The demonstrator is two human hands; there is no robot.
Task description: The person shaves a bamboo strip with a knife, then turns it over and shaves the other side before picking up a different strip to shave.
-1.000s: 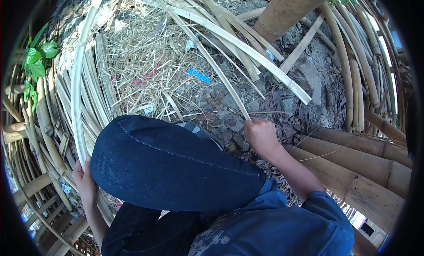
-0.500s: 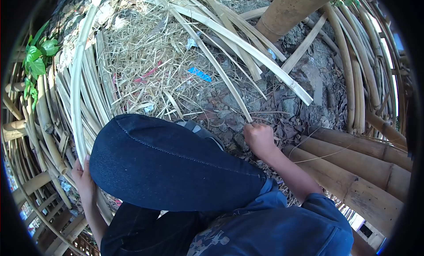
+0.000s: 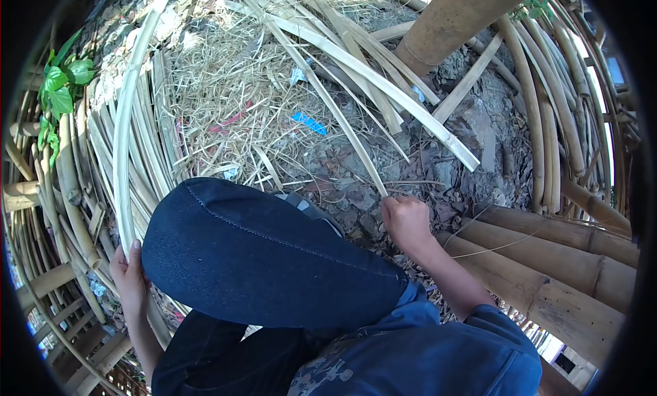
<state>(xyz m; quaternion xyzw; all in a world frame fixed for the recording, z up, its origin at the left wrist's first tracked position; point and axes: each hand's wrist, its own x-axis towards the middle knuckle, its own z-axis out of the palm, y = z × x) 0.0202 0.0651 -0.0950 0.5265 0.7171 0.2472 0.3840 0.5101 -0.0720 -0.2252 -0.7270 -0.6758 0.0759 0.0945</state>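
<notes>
My left hand [image 3: 130, 276], at the lower left beside my knee, is closed around a long pale bamboo strip [image 3: 125, 122] that runs up past the top of the view. Its thumb lies along the strip's edge. On the other side of the knee, my right hand [image 3: 407, 221] makes a fist at the near end of a narrower bamboo strip [image 3: 328, 102]. That strip slants away to the upper left across the ground. The fingers hide its tip. Between the hands is my raised knee [image 3: 274, 259] in dark blue cloth.
Loose bamboo strips [image 3: 376, 68] cross at the top, near an upright bamboo post [image 3: 452, 23]. More strips [image 3: 147, 136] lie in a bundle at the left. Thick bamboo poles [image 3: 547, 259] lie at the right. Shavings [image 3: 219, 95] and a blue scrap [image 3: 309, 123] cover the ground.
The view has shifted slightly. My right hand has moved a little to the right and nearer to me, its fist still at the strip's end. My left hand keeps its hold.
</notes>
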